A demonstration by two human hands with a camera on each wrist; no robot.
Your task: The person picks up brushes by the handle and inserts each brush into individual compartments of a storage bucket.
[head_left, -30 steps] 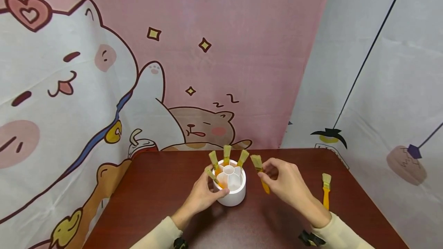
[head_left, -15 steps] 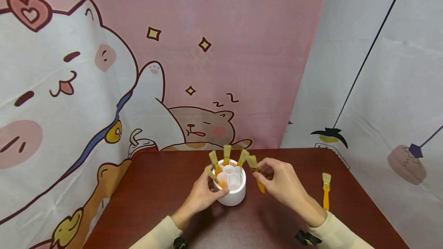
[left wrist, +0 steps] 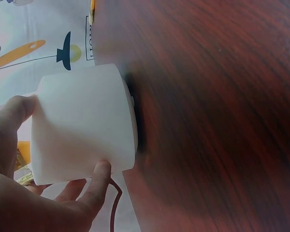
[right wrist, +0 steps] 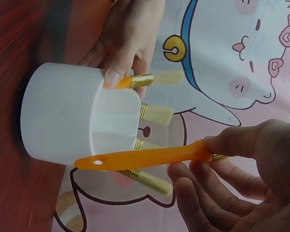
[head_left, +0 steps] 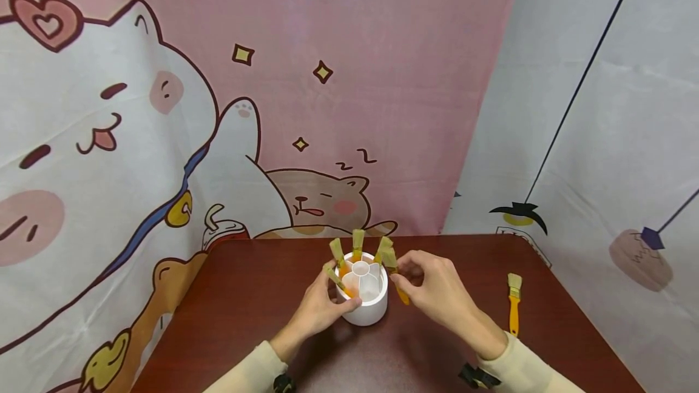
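Observation:
A white round holder (head_left: pixel 371 314) with divided compartments stands on the table. Several paintbrushes (head_left: pixel 357 241) lean in it, bristles up, along its left and back side; its front compartment shows bare. My left hand (head_left: pixel 322 305) grips the holder from the left, thumb at the near rim; in the left wrist view its fingers press the holder's wall (left wrist: pixel 82 116). At the holder's right edge, my right hand (head_left: pixel 437 287) pinches another paintbrush (right wrist: pixel 145 157) near the metal band, its orange handle pointing down. The handle's end overlaps the holder's rim in the right wrist view.
One more paintbrush (head_left: pixel 514 305) with an orange handle lies on the dark red table (head_left: pixel 262 284), right of my right arm. Behind the table hangs a pink and white cloth (head_left: pixel 393 108) printed with cartoon cats.
My right hand has moved left with its paintbrush, from beside the holder to its right edge. The left hand and the holder have stayed in place.

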